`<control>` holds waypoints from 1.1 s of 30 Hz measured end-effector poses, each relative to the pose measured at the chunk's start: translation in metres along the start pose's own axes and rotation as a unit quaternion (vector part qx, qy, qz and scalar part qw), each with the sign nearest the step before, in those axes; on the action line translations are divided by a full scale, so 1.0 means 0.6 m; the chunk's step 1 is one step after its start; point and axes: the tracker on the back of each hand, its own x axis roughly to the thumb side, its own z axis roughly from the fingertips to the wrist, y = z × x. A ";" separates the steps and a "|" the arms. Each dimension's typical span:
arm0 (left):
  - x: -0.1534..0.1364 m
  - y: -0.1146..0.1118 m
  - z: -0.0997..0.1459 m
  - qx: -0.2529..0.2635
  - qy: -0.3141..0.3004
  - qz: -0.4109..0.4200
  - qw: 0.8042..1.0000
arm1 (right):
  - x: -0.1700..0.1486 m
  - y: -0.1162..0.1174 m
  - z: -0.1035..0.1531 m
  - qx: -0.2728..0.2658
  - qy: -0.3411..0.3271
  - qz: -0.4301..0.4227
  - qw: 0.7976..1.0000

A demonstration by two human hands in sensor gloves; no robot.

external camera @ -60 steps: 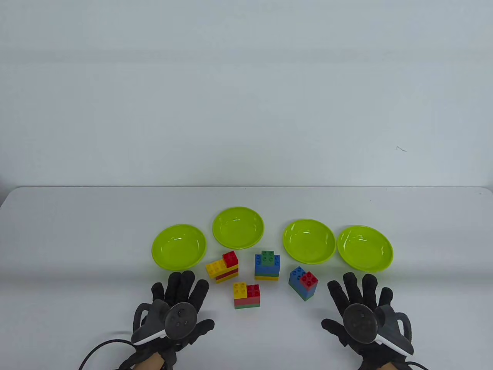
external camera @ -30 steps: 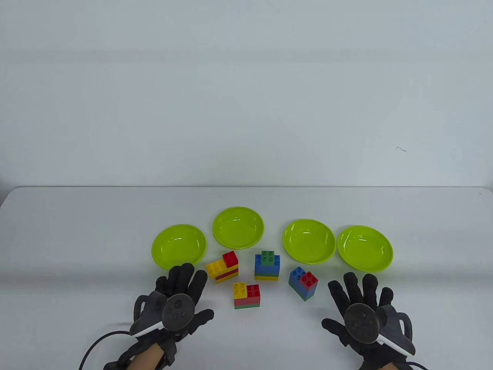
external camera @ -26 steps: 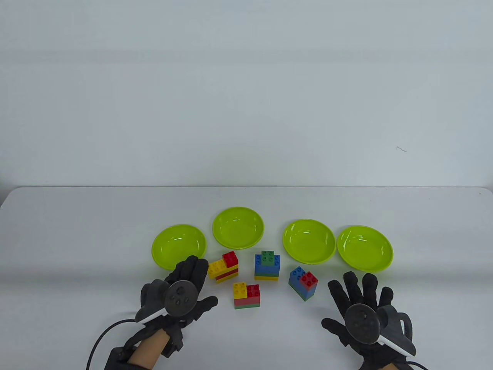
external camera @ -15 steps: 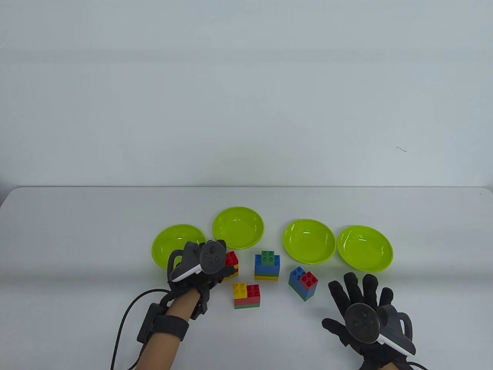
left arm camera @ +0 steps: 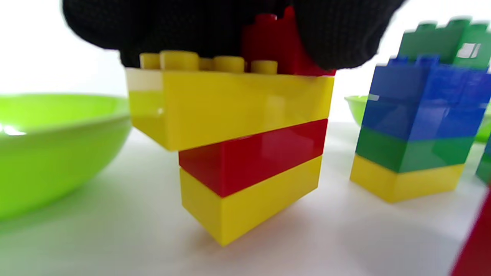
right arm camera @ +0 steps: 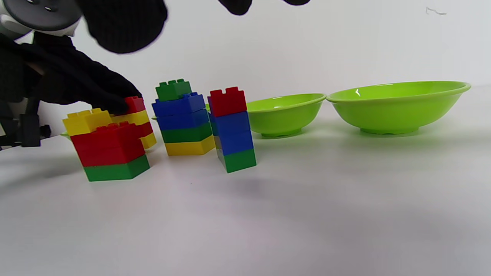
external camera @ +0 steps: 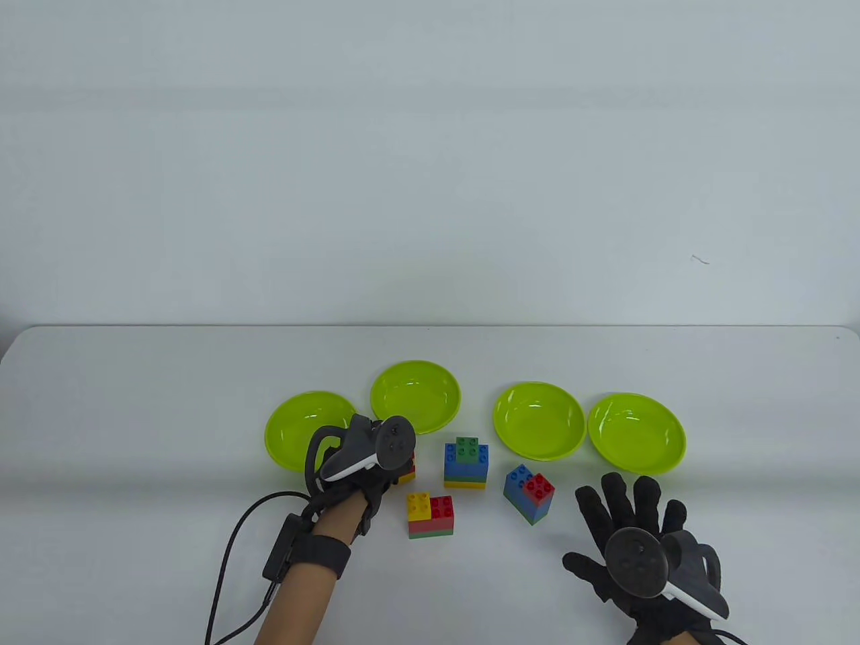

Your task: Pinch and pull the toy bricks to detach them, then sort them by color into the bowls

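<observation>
Red plastic is showing between the black gloved fingers (left arm camera: 337, 34) of the left hand (external camera: 366, 463), which is closing in a pinch on the small red brick (left arm camera: 274, 46) topping the yellow-and-red stack (left arm camera: 245, 153). That stack is sitting on the white table (external camera: 134, 416), just beside the leftmost green bowl (external camera: 295, 430). Right hand (external camera: 638, 537) is lying flat, fingers spread, holding nothing, near the blue-and-green stack (external camera: 529, 496).

Bricks are looking hard, glossy and light; smooth sides are likely slippery under knit gloves. Studs are gripping each other firmly, so the whole stack is apt to lift with the top piece unless the base is being held down. Best hold: opposite side faces of the red brick, low and clear of the studs.

Four bowls are shallow, round, shiny, with nothing in them. The stack's wide yellow layer is overhanging the red layer below.
</observation>
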 end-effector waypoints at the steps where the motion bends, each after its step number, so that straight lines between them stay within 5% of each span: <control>1: -0.001 0.015 0.007 0.009 -0.004 -0.002 1.000 | 0.004 -0.001 0.000 -0.007 -0.007 -0.005 1.000; 6: 0.012 0.100 0.057 0.054 -0.052 0.018 0.997 | 0.038 -0.019 -0.002 -0.054 -0.055 -0.067 0.995; 12: 0.079 0.176 0.133 0.031 -0.125 0.014 0.992 | 0.094 -0.032 -0.034 -0.087 -0.123 -0.182 0.972; 22: 0.195 0.208 0.188 0.034 -0.239 -0.001 0.971 | 0.148 -0.004 -0.060 -0.071 -0.185 -0.352 0.915; 33: 0.209 0.195 0.194 0.047 -0.246 0.037 0.967 | 0.144 0.014 -0.045 -0.155 -0.155 -0.414 0.884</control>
